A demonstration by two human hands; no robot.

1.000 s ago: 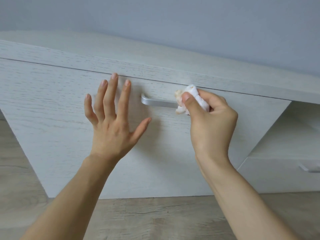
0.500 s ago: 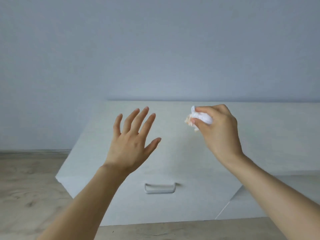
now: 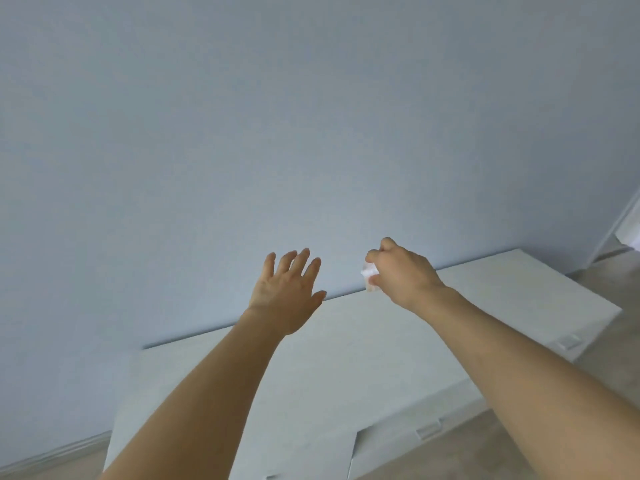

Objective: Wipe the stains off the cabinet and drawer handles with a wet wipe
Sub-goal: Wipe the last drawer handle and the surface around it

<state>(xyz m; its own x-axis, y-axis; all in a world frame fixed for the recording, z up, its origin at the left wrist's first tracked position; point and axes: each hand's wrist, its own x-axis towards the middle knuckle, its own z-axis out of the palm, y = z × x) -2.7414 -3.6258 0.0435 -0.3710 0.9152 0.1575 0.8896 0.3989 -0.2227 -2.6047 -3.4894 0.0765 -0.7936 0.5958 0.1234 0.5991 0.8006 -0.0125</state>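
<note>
We count two hands, one wipe, one long cabinet and two handles that we can make out clearly.

Furthest left runs a pale skirting board point(image 3: 52, 457) where the blue-grey wall point(image 3: 242, 133) meets the floor. Next comes our left hand point(image 3: 287, 292), raised in the air with its palm facing away from us, fingers spread and loose, gripping nothing. It hangs above the back edge of the cabinet point(image 3: 346, 368) and touches no surface that we can see.

The cabinet itself is a low whitish unit with a wood grain, stretching from the lower left up toward the right along the wall. Both forearms cross in front of it and cover much of its top and front.

To the right of the left hand is our right hand point(image 3: 401, 271), curled into a fist around the wet wipe point(image 3: 369, 273), a small crumpled white wad that shows only at the thumb side of the fist. Hand and wipe are held in the air above the cabinet's rear edge, well apart from both handles.

Lower down, a pale drawer handle point(image 3: 428, 429) sits on the cabinet's front near the right forearm. Further right, a second handle point(image 3: 568, 341) shows on the far end of the front. Both are blurred, so we cannot tell if they carry stains.

At the far right lies wood-toned floor point(image 3: 609, 358), and a pale door frame point(image 3: 623, 220) rises at the edge.
</note>
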